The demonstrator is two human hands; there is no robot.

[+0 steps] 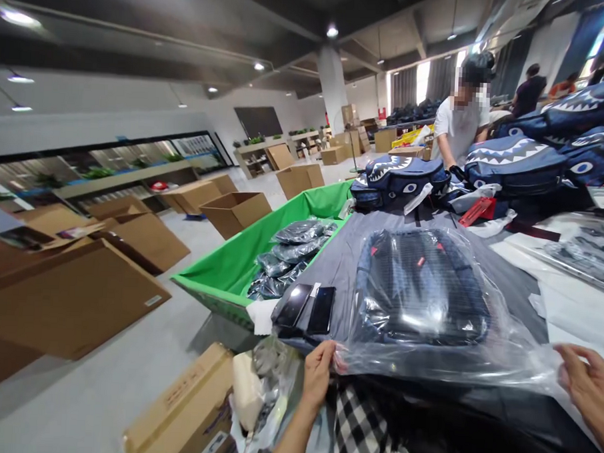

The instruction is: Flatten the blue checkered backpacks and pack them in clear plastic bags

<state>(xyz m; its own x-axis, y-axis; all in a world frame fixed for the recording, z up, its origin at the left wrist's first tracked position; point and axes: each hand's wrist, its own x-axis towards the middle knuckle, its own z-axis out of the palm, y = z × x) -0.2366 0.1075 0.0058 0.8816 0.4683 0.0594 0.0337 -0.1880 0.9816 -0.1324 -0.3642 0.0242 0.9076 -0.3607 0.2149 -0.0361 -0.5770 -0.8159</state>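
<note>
A dark blue backpack [422, 285] lies flat on the grey-covered table, inside a clear plastic bag [441, 363]. My left hand [318, 369] pinches the near left corner of the bag's edge. On the other side my right hand [586, 382] has its thumb and fingers closed on the near right corner. Between my hands the plastic edge is drawn out wide along the table's front. Two phones lie just left of the bag, a black phone [322, 309] and another phone [294, 305] beside it.
A green-lined bin [220, 270] holding several bagged packs [302, 233] adjoins the table's left side. Shark-face backpacks [515, 162] are piled at the back right, where a person [461, 120] in white works. Cardboard boxes [93, 291] cover the floor at left; plastic sheets [591, 252] lie at right.
</note>
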